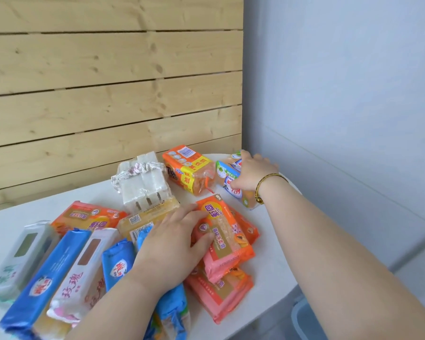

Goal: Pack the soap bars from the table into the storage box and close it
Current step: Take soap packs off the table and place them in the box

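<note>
Several wrapped soap packs lie on a white table (275, 266). My left hand (172, 244) rests fingers-down on an orange and pink soap pack (222, 241) near the middle, thumb over its label. My right hand (252, 171) reaches to the far right and closes around a white and blue soap pack (225, 176) by the wall. An orange multi-pack (185, 169) and a clear-wrapped bundle of white bars (145, 182) stand at the back. Blue, white and green packs (47, 271) lie at the front left. A pale blue-grey storage box (302, 317) shows partly at the lower right, below the table.
A wooden slat wall (108, 82) rises behind the table and a pale blue wall (341, 94) stands to the right. The table's rounded edge curves along the right side. More pink packs (219, 293) are stacked under the one my left hand touches.
</note>
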Motion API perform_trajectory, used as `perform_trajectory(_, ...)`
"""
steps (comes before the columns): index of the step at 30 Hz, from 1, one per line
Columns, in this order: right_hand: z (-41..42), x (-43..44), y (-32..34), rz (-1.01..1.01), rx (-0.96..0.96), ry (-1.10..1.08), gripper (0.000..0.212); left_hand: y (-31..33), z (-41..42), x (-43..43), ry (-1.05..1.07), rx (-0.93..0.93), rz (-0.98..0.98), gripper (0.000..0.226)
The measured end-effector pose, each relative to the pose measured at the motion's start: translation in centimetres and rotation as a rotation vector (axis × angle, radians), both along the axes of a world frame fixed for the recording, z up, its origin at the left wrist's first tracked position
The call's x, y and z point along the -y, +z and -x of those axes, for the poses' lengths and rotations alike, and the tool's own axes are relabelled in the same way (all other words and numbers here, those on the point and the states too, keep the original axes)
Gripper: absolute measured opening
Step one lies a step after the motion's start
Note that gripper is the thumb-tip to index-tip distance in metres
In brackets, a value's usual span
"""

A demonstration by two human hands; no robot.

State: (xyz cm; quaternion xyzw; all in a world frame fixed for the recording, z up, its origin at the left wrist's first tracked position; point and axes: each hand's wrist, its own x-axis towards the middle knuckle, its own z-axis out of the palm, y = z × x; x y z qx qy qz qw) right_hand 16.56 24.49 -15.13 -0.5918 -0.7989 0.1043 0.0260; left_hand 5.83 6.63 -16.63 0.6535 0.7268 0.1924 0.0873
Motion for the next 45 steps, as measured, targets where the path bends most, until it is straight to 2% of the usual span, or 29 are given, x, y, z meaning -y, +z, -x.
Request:
perform_trajectory(3,-0.6,0.5,0.1,-0.028,-0.108,-0.012,0.082,0.1,-0.1,0.0,-0.003,-0.006,0.005,0.047)
perform_trajectory(6,-1.8,1.5,0.6,-0.059,-0.389,-0.074,0.079,0.2,-0.1,0.0,-0.001,-0.006,-0.008,0.046)
perform_trajectory(8,-3.3,2.3,1.7,-0.045,-0.549,-0.101,0.084,0.2,-0.2,0.1,-0.002,0.000,-0.014,0.046)
perform_trajectory(11,-6.6,4.1,3.4,-0.083,-0.640,-0.120,0.090,0.5,-0.4,0.3,0.006,-0.008,-0.043,0.046)
perform_trajectory(15,-12.8,7.2,3.3,-0.042,-0.762,-0.200,0.088,1.8,-3.1,1.0,-0.063,0.042,-0.225,0.046)
perform_trajectory(17,-16.2,8.7,2.2,-0.004,-0.777,-0.263,0.089,2.4,-6.2,1.3,-0.197,0.146,-0.303,0.051)
perform_trajectory(19,-18.9,10.1,0.4,0.023,-0.771,-0.336,0.089,2.2,-9.7,1.8,-0.364,0.273,-0.301,0.053)
perform_trajectory(23,-24.8,13.1,-5.3,0.076,-0.800,-0.537,0.078,-1.8,-17.0,1.4,-0.600,0.482,-0.130,0.050)
perform_trajectory(25,-26.8,14.3,-8.5,0.147,-0.795,-0.617,0.078,-5.0,-19.7,0.4,-0.583,0.539,0.001,0.041)
perform_trajectory(27,-28.3,15.0,-11.7,0.214,-0.766,-0.664,0.082,-8.9,-21.7,-1.1,-0.541,0.501,0.135,0.034)
perform_trajectory(32,-28.7,15.5,-19.6,0.421,-0.735,-0.750,0.067,-18.3,-23.1,-4.1,-0.230,0.350,0.385,0.054)
perform_trajectory(35,-28.3,14.7,-24.6,0.545,-0.750,-0.841,0.087,-22.1,-22.7,-5.8,-0.145,0.273,0.487,0.057)
perform_trajectory(39,-27.2,12.9,-29.8,0.637,-0.708,-0.986,0.085,-25.3,-22.4,-7.5,-0.183,0.232,0.576,0.053)
perform_trajectory(45,-24.3,11.1,-34.1,0.658,-0.691,-1.140,0.097,-27.4,-20.7,-8.2,-0.147,0.263,0.559,0.052)
